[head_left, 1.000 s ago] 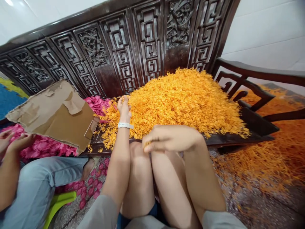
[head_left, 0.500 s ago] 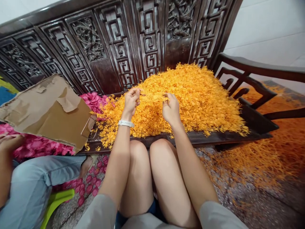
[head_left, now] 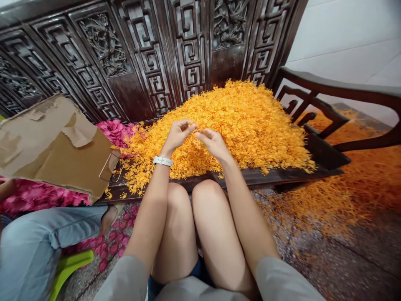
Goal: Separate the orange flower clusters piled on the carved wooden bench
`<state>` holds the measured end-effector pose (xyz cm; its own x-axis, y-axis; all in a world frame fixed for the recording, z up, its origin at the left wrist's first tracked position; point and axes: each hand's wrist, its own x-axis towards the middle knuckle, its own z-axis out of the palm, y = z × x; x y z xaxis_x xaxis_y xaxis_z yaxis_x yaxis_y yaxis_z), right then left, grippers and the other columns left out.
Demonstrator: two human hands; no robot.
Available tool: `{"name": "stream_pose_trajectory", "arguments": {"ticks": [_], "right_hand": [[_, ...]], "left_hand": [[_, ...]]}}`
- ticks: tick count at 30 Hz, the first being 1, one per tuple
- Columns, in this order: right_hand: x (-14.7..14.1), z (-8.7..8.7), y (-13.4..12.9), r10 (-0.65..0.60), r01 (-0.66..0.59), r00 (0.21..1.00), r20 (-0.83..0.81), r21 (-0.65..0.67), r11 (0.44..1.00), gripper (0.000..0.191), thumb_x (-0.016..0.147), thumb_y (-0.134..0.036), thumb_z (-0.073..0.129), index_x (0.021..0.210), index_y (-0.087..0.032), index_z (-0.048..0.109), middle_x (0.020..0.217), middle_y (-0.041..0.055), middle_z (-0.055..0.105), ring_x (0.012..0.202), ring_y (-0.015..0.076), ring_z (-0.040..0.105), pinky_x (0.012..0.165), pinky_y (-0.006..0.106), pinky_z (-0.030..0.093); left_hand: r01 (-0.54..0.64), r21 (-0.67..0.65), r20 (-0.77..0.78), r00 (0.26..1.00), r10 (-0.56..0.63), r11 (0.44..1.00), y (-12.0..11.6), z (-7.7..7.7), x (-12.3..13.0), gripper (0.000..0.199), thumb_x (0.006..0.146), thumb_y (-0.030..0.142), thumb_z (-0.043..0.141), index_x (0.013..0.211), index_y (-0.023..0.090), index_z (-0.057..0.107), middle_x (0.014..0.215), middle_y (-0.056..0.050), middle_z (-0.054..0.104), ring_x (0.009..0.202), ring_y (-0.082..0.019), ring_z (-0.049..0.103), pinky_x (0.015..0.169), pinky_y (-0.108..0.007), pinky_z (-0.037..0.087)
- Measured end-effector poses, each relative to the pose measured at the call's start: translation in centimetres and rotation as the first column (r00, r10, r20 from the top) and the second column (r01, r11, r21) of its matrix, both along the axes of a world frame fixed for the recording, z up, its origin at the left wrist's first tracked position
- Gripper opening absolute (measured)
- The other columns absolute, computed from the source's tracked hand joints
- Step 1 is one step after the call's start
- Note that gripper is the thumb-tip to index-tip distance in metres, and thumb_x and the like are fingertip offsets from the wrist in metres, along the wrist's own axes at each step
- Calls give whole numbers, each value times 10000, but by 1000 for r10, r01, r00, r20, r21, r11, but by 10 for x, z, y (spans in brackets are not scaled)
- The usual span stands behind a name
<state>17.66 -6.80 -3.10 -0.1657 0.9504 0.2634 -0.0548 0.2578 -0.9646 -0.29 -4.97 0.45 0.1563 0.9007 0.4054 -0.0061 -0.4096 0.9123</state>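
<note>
A large heap of small yellow-orange artificial flower pieces (head_left: 250, 125) covers the dark wooden bench in front of me. Over the front of the heap, my left hand (head_left: 179, 134), with a pale watch (head_left: 163, 161) on its wrist, pinches a small yellow flower piece between thumb and fingers. Close by on the right, my right hand (head_left: 213, 144) has its thumb and forefinger pinched at the same spot, fingertips almost touching the left ones. What the right fingertips hold is too small to make out against the yellow heap.
A torn cardboard sheet (head_left: 59, 146) leans at the left over pink artificial flowers (head_left: 46, 193), beside a bent wire (head_left: 109, 167). Another person's jeans-clad leg (head_left: 46, 234) is near a green stool (head_left: 70, 271). Orange strands (head_left: 344, 205) spread over the floor beyond the bench's armrest (head_left: 332, 90).
My hands have come together from apart, the right moving left and the left slightly right. The view has shifted a little to the right.
</note>
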Motion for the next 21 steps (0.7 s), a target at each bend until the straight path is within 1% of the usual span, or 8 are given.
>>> {"name": "stream_pose_trajectory", "arguments": {"ticks": [3, 5, 7, 10, 13, 15, 18, 21], "right_hand": [[-11, -5, 1, 6, -6, 1000, -21, 33, 999, 386, 905, -546, 738, 804, -210, 576, 711, -35, 469, 658, 128, 395, 661, 308, 355], [-14, -3, 1, -6, 9, 999, -38, 86, 996, 380, 923, -534, 716, 795, -212, 559, 709, -39, 448, 662, 129, 382, 662, 308, 337], [-18, 2, -1, 17, -15, 1000, -21, 116, 993, 394, 926, -558, 706, 804, -210, 569, 724, -33, 458, 675, 134, 389, 672, 311, 339], [-24, 11, -7, 53, -57, 998, 38, 115, 992, 487, 931, -659, 670, 771, -222, 523, 708, -39, 407, 657, 136, 348, 651, 314, 313], [-29, 22, -16, 74, -97, 990, 119, 202, 975, 540, 966, -695, 614, 739, -233, 451, 707, -32, 397, 666, 145, 360, 658, 321, 306], [-32, 30, -22, 77, -129, 979, 191, 276, 952, 507, 1013, -644, 570, 745, -231, 449, 719, -18, 431, 689, 157, 397, 680, 326, 320], [-34, 39, -29, 42, -138, 959, 279, 334, 933, 408, 1056, -493, 528, 752, -229, 457, 715, -8, 461, 695, 167, 422, 697, 330, 330], [-35, 41, -31, 12, -130, 953, 302, 375, 918, 350, 1047, -398, 531, 748, -227, 464, 693, -12, 457, 677, 165, 417, 693, 331, 321]], "left_hand": [[-135, 6, 79, 988, 134, 991, 2, -1, 1, 181, 907, 198, 819, 744, 180, 743, 799, -55, 727, 693, -125, 621, 654, -225, 485], [-241, -27, 167, 956, 242, 970, 3, -1, 2, 207, 945, 139, 731, 741, 179, 729, 772, -40, 698, 630, -109, 586, 598, -219, 464], [-328, -101, 263, 902, 343, 939, 3, 0, 3, 249, 941, 81, 676, 713, 180, 688, 745, -19, 661, 596, -98, 556, 561, -207, 443], [-415, -245, 391, 784, 481, 876, 2, 6, 8, 285, 940, 36, 604, 697, 183, 623, 724, 4, 624, 564, -85, 533, 518, -194, 396], [-466, -368, 441, 674, 592, 805, 2, 12, 12, 291, 940, 7, 549, 713, 184, 594, 706, 24, 599, 527, -76, 512, 489, -202, 343], [-483, -424, 445, 625, 641, 766, 3, 15, 14, 279, 955, 23, 553, 731, 182, 603, 716, 28, 612, 514, -71, 494, 493, -212, 342], [-474, -446, 471, 597, 650, 759, 3, 17, 18, 268, 960, 13, 556, 758, 175, 627, 766, 24, 654, 513, -55, 484, 526, -212, 377], [-444, -465, 488, 594, 640, 766, 2, 16, 22, 268, 945, -9, 558, 761, 170, 634, 809, 14, 682, 528, -45, 497, 540, -207, 392]]}}
